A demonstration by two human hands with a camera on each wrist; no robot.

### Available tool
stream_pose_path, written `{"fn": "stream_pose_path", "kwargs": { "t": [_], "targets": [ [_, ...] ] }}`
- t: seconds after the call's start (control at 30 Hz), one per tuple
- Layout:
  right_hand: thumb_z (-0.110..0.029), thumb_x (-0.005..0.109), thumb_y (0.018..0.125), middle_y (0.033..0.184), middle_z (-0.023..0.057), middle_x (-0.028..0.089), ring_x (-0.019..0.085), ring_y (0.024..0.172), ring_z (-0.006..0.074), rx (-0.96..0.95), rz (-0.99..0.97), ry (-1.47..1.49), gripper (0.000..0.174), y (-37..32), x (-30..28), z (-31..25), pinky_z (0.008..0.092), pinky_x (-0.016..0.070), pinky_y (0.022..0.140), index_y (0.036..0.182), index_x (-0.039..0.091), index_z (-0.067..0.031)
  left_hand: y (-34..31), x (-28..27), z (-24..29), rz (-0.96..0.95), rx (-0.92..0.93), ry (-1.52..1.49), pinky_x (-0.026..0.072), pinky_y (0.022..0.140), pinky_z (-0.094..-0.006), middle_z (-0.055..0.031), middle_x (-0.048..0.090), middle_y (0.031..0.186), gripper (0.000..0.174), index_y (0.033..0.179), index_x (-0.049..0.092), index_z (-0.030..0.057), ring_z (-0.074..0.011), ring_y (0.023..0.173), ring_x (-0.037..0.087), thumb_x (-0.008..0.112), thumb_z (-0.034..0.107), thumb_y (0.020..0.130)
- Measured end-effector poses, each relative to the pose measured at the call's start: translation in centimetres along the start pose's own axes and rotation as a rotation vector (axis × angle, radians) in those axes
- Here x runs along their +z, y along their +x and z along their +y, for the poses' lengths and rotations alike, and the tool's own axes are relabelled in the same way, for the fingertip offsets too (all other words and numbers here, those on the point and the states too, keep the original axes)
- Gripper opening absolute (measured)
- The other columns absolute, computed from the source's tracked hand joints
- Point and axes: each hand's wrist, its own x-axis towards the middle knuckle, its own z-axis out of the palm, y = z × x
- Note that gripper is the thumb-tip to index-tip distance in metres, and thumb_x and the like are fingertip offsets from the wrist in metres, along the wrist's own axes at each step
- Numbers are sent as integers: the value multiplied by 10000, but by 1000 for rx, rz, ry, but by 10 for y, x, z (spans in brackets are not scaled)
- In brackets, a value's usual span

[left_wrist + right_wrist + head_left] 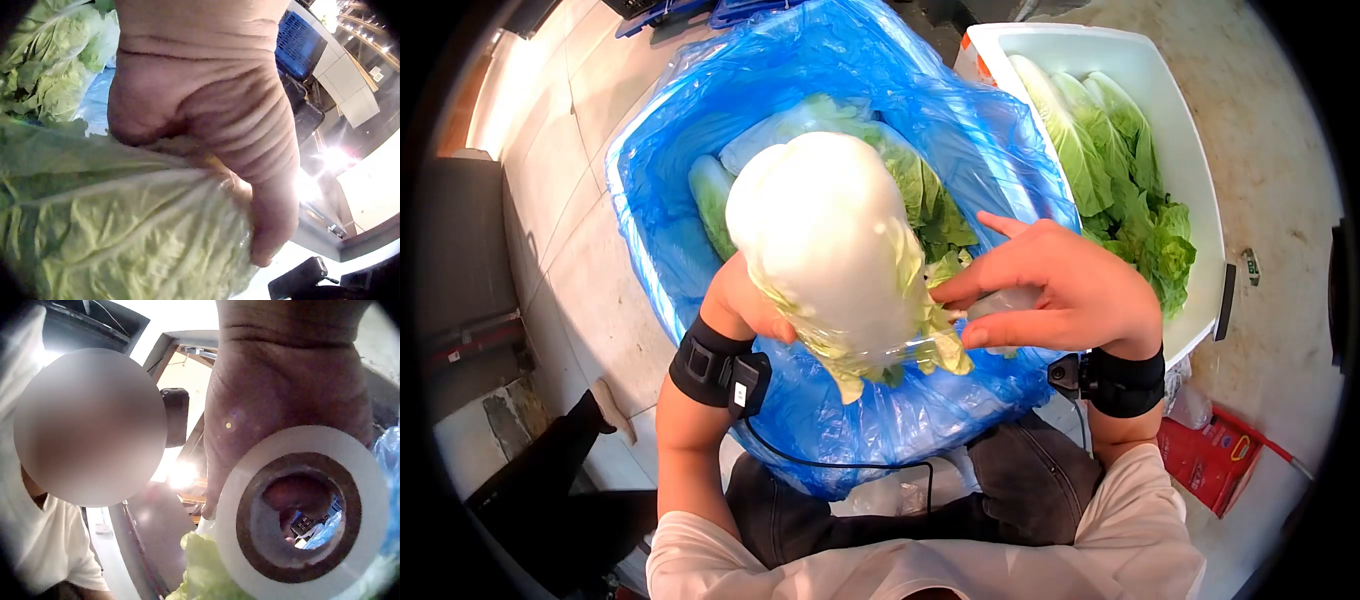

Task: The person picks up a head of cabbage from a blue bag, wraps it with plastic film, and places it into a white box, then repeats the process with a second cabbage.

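A large Chinese cabbage [830, 230], white base up and yellow-green leaves down, is held upright above the lined bin. The left hand [745, 300] grips its left side, the thumb towards the person. In the left wrist view the left hand [206, 106] lies against the leaves [125, 231], some fingers hidden. Beside the lower right leaves, the right hand [1065, 290] holds a whitish roll [1010, 300]. The right wrist view shows that roll [227, 519] with its brown core, below the right hand [281, 394]. Clear film shines across the lower leaves.
Under the hands stands a bin with a blue plastic liner [670, 160], more cabbages [920, 190] inside. A white box [1200, 180] with cabbages [1100, 150] adjoins it on the right. A red packet [1210, 460] lies at the lower right. Another person's foot [613, 410] is at left.
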Motion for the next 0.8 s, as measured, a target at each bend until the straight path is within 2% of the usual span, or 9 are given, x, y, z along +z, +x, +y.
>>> {"fn": "stream_pose_path", "kwargs": {
  "t": [0.13, 0.23, 0.3, 0.43, 0.53, 0.6, 0.63, 0.7, 0.8],
  "targets": [
    [-386, 725, 941, 1005, 17, 780, 735, 914, 273, -48, -8, 24, 296, 6, 6, 3, 666, 302, 1136, 1106, 763, -143, 16, 31, 9, -59, 1, -325, 413, 1126, -626, -192, 519, 1448, 1203, 1562, 299, 58, -460, 1399, 456, 985, 407, 637],
    [-380, 728, 941, 961, 0, 775, 732, 885, 261, -81, 25, 69, 254, 9, 12, 9, 670, 290, 1138, 1050, 768, -154, 6, 19, -5, -49, 96, -301, 448, 1096, -625, -225, 534, 1404, 1002, 1547, 325, 48, -479, 1352, 496, 878, 410, 795],
    [-238, 786, 897, 921, 22, 764, 729, 922, 232, 2, 33, 65, 158, 11, 16, 7, 649, 270, 1171, 980, 762, -106, -5, 1, -14, 212, -139, -456, 473, 1072, -619, -235, 507, 1415, 790, 1535, 344, 45, -480, 1293, 544, 713, 418, 946],
    [-373, 783, 895, 866, -4, 747, 719, 840, 247, -61, 148, 144, 234, 15, 32, 14, 687, 254, 1145, 936, 756, -144, -3, 5, -21, 160, -50, -396, 487, 1056, -615, -223, 508, 1405, 688, 1529, 353, 54, -475, 1238, 579, 600, 433, 1011],
    [-416, 827, 845, 876, 28, 742, 717, 873, 240, 8, 213, 139, 306, 17, 35, 12, 590, 363, 1118, 908, 746, -128, -2, 8, -20, 249, -71, -512, 483, 1063, -611, -212, 503, 1412, 693, 1522, 356, 46, -459, 1258, 565, 624, 415, 1001],
    [-414, 863, 812, 852, 76, 721, 697, 893, 217, 78, 300, 111, 362, 19, 38, 12, 426, 481, 999, 868, 721, -85, -1, 19, -14, 210, 41, -392, 471, 1085, -587, -203, 503, 1408, 697, 1526, 344, 41, -441, 1299, 536, 624, 406, 1003],
    [-414, 863, 812, 852, 76, 721, 697, 893, 217, 78, 301, 111, 362, 20, 39, 12, 426, 481, 999, 868, 721, -85, 5, 31, -10, 209, 41, -392, 471, 1085, -587, -203, 503, 1408, 697, 1526, 344, 41, -441, 1299, 536, 624, 406, 1003],
    [-371, 892, 796, 869, 79, 687, 648, 872, 165, 60, 315, 265, 404, 22, 41, 14, 313, 507, 824, 936, 685, -53, 16, 54, -4, 430, -11, -316, 446, 1129, -547, -193, 470, 1478, 745, 1543, 339, 46, -389, 1363, 499, 646, 433, 985],
    [-292, 886, 820, 937, 43, 666, 607, 891, 124, 40, 271, 541, 447, 26, 50, 28, 313, 504, 805, 1069, 623, -30, 2, 48, -12, 347, 56, -407, 444, 1144, -499, -175, 474, 1516, 921, 1555, 347, 57, -335, 1363, 519, 761, 520, 874]
  ]
}}
